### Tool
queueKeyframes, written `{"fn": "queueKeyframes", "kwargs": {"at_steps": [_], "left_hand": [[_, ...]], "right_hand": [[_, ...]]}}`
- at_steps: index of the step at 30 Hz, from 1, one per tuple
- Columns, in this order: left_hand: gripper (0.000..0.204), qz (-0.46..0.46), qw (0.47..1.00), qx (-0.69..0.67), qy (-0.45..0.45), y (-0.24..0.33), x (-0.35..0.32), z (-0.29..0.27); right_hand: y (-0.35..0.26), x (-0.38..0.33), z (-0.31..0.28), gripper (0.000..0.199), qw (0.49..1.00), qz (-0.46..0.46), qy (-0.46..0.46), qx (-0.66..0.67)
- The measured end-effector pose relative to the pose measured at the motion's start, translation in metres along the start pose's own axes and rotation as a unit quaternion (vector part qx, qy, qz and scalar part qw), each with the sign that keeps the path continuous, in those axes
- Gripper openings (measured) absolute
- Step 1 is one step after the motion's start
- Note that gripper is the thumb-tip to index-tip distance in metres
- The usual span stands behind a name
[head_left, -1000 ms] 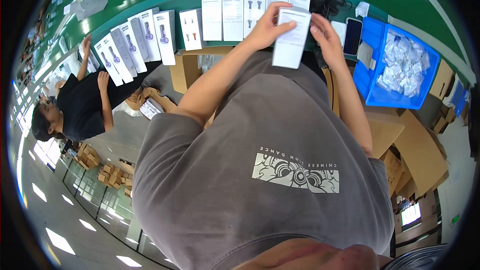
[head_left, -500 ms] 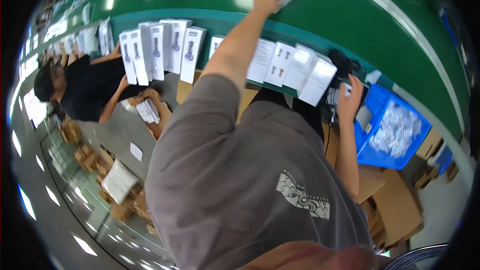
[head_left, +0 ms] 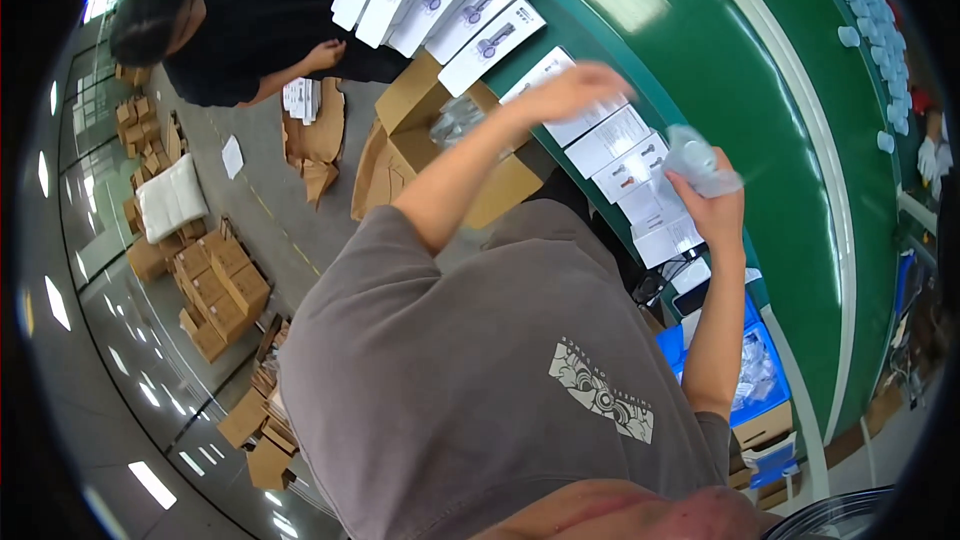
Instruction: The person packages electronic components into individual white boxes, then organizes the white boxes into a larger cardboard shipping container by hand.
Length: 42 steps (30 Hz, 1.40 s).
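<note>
A clear plastic bag with something pale inside is gripped in my right hand, held over the row of white boxes. What the bag contains cannot be made out. My left hand passes above the far end of that row, over a white box; motion smears its fingers, and nothing shows in it. Below the bag lie a white box with small product pictures and a white box with its end flap raised.
Several printed white boxes lean together by a co-worker in black. A blue bin of clear bags stands at my right, near black cables. An open carton sits beyond my left arm. The green conveyor runs alongside.
The view has turned. My left hand has come back from the conveyor without the clear bag it held. My right hand has left the cables and now holds a clear bag.
</note>
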<state>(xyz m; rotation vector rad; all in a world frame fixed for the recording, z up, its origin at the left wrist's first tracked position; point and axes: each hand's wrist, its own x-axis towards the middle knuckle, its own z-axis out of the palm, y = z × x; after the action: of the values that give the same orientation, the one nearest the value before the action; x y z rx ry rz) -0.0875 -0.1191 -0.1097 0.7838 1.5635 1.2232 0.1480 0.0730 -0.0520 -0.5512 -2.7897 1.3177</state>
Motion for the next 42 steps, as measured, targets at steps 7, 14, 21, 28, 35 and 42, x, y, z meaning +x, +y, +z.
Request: {"fn": "queueKeyframes", "kwargs": {"at_steps": [7, 14, 21, 28, 35, 42], "left_hand": [[0.060, -0.136, 0.754, 0.519, 0.379, -0.152, -0.084, -0.097], [0.056, -0.007, 0.789, 0.486, 0.376, -0.110, -0.094, -0.085], [0.040, -0.135, 0.965, 0.202, 0.099, 0.096, -0.154, -0.046], [0.052, -0.259, 0.923, -0.139, -0.247, 0.107, -0.193, 0.031], [0.087, 0.160, 0.952, 0.104, -0.239, 0.092, -0.213, 0.122], [0.083, 0.071, 0.876, -0.040, -0.475, 0.054, -0.166, 0.087]], "right_hand": [[0.018, -0.024, 0.026, 0.042, 0.930, 0.162, 0.175, 0.281], [-0.008, -0.039, 0.021, 0.056, 0.931, 0.161, 0.190, 0.266], [-0.106, -0.031, 0.000, 0.063, 0.931, -0.136, 0.080, 0.330], [-0.081, -0.125, 0.067, 0.059, 0.878, 0.047, -0.089, 0.469], [-0.051, -0.182, 0.090, 0.046, 0.822, 0.192, 0.122, 0.522], [-0.019, -0.207, 0.105, 0.053, 0.788, 0.253, 0.117, 0.550]]}}
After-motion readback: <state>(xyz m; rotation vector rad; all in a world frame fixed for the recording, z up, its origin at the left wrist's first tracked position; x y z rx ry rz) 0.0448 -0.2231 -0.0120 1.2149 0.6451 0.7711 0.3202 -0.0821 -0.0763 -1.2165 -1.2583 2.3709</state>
